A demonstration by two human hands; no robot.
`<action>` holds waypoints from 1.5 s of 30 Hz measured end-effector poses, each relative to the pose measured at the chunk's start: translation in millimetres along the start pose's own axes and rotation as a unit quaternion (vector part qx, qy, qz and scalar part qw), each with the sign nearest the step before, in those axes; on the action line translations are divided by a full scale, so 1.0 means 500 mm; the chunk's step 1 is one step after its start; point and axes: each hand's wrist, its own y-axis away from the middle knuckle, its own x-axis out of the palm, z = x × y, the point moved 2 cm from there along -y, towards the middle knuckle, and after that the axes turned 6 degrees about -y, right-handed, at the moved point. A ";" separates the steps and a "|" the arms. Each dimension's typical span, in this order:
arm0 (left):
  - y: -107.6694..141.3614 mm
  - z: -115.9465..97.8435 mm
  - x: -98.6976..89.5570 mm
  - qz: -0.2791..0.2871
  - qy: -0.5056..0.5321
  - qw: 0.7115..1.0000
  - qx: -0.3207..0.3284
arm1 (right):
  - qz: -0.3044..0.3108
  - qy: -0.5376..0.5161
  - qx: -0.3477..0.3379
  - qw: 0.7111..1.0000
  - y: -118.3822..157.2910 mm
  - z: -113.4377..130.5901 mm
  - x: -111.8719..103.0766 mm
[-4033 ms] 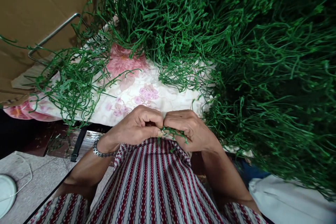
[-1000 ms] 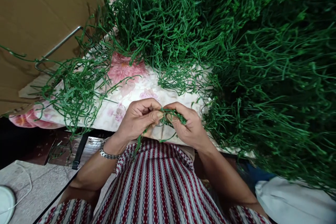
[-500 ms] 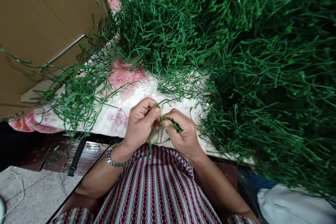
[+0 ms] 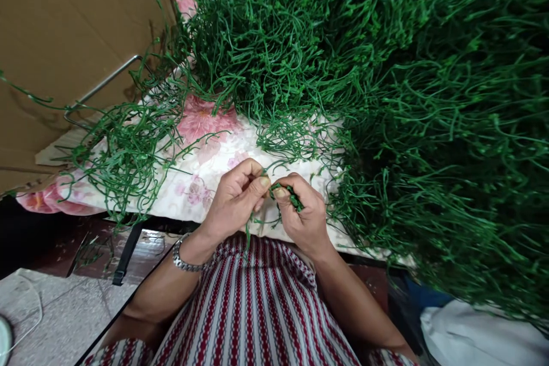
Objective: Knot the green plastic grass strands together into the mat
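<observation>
My left hand [image 4: 235,199], with a metal watch band at the wrist, pinches a thin green stem [image 4: 247,234] between thumb and forefinger; part of it hangs below the palm. Close beside it, my right hand [image 4: 305,218] is closed around a small bunch of short green pieces [image 4: 292,197], whose ends show between thumb and fingers. The fingertips of both hands almost meet above the front of the flowered cloth [image 4: 206,154]. Whether one stem runs between both hands I cannot tell.
A big heap of green stems [image 4: 291,57] covers the back and right side. A smaller loose pile [image 4: 128,154] lies at the left, some strands hanging over the edge. Behind it are a bent metal bar [image 4: 105,84] and a cardboard box [image 4: 77,23].
Both hands have shifted slightly right, and their fingertips are closer together. More of the green bunch shows in my right hand.
</observation>
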 end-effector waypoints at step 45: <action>0.009 0.015 -0.037 0.216 0.114 0.957 -0.154 | 0.244 -0.458 0.064 0.852 -0.007 -0.005 -0.007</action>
